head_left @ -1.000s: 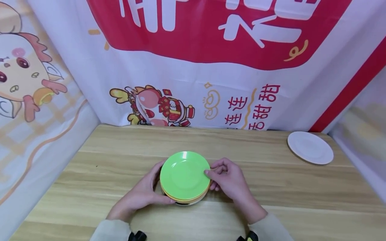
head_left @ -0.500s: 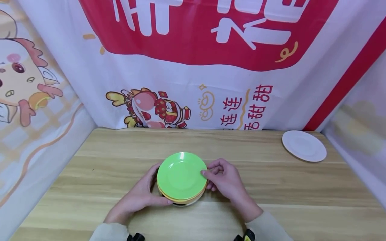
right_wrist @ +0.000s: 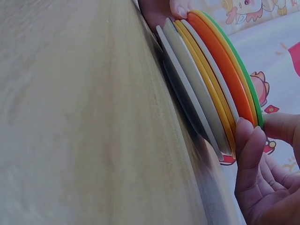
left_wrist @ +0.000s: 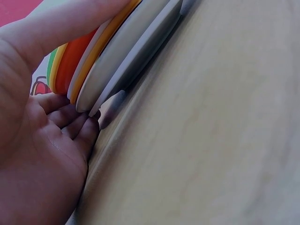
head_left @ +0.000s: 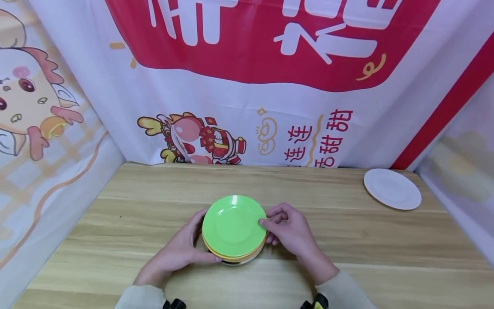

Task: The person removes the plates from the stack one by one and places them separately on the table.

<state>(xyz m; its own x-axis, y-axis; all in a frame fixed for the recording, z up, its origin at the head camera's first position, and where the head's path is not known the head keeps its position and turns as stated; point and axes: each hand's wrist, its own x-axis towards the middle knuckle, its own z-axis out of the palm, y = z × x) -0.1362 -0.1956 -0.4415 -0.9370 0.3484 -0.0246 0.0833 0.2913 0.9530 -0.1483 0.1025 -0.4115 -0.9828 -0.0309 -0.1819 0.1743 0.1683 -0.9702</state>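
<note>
While creased, printed cloth (head_left: pixel 220 96) closes the back, the wood-grained table (head_left: pixel 386 240) before me carries a stack (right_wrist: pixel 211 70) of round plates mid-front, a glossy green plate (head_left: pixel 233 225) on top; a white plate (head_left: pixel 391 189) lies well apart, back right. The left hand (head_left: pixel 183 249) wraps the stack's side; the right hand (head_left: pixel 291 229) pinches its rim.

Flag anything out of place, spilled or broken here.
The white plate stands out, lying alone at far right on the table, apart from the stack of plates. A tiny dark speck marks the table's left side; too small to identify. No spill or breakage shows.
</note>
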